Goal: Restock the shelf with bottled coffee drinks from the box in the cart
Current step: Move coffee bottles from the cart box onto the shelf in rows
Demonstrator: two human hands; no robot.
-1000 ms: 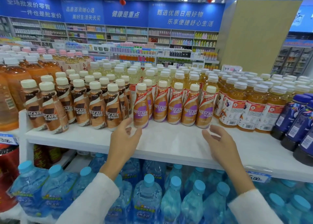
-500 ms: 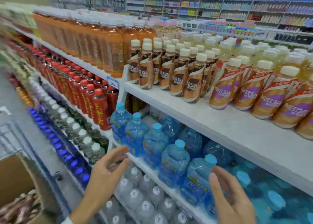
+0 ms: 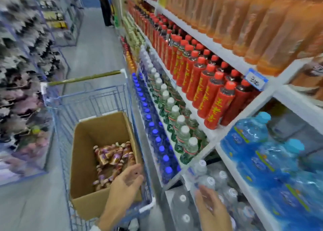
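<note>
View swung left from shelf to cart [image 3: 83, 98], L hand [image 3: 125, 185] now over box [image 3: 83, 161] near-right corner, fingers loose, empty, R hand [image 3: 212, 208] spread, empty, by clear bottles [image 3: 222, 175], coffee bottles [image 3: 113, 157] lying in box's right side.

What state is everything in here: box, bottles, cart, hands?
cart, standing beside the shelves.
cardboard box, open-topped, inside the cart.
coffee bottles, lying jumbled in the box.
left hand, open, empty, over the box's edge.
right hand, open, empty.
red bottles, upright, capped.
</note>
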